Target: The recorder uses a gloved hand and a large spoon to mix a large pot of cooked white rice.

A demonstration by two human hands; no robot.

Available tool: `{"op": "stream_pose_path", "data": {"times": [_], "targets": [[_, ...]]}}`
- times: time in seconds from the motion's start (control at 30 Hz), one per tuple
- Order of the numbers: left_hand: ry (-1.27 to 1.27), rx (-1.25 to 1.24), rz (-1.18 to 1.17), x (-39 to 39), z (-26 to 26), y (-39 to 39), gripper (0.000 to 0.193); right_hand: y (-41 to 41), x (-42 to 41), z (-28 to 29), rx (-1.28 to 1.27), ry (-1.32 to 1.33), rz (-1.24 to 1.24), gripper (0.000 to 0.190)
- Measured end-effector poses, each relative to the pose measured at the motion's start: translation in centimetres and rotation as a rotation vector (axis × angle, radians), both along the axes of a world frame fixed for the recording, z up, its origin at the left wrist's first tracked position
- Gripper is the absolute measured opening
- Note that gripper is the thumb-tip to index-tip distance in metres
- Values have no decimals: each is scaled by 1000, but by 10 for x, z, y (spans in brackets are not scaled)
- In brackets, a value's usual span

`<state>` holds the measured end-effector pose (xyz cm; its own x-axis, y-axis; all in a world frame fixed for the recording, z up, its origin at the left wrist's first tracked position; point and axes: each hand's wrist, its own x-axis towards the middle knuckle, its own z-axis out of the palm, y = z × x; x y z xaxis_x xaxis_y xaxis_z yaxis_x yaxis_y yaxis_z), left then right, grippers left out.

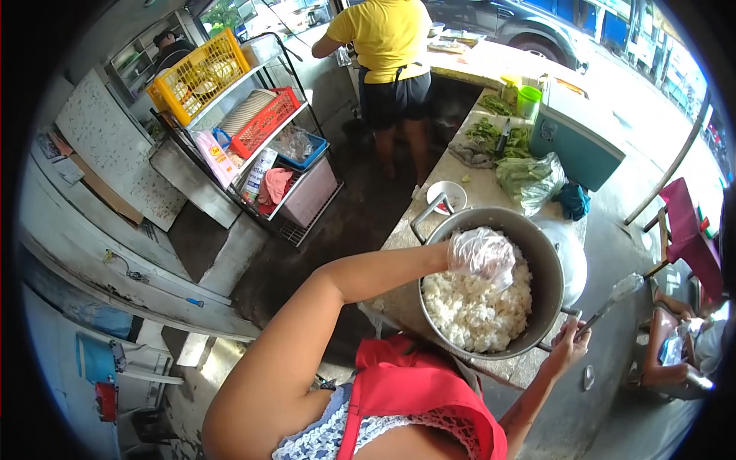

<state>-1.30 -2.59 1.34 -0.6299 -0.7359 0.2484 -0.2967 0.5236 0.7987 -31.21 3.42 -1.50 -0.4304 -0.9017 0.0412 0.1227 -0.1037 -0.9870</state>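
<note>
A large metal pot (549,287) of cooked white rice (477,313) stands on the counter before me. My left hand (483,256), covered in clear plastic, is inside the pot on the rice; the crinkled plastic hides its fingers and anything in them. Beside the pot's right handle, my right hand (568,348) grips the thin handle of a serving spoon (601,313). The spoon's pale, rice-coated head points up and away to the right, outside the pot. Whether this hand also touches the pot handle is unclear.
A white bowl (447,197) with something red stands just beyond the pot. Farther along lie a plastic bag of greens (532,178), a knife (504,137) and a teal cooler (575,135). A person in yellow (382,40) stands ahead. At left is a wire rack (270,210).
</note>
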Motion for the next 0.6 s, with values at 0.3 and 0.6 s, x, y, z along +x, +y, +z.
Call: {"op": "stream_pose_path", "data": {"times": [0.3, 0.6], "targets": [[-470, -245, 94, -46, -13, 77, 22, 3, -1, 3, -3, -55, 19, 16], [-357, -339, -206, 5, -43, 91, 35, 2, -3, 4, 61, 66, -27, 12]]}}
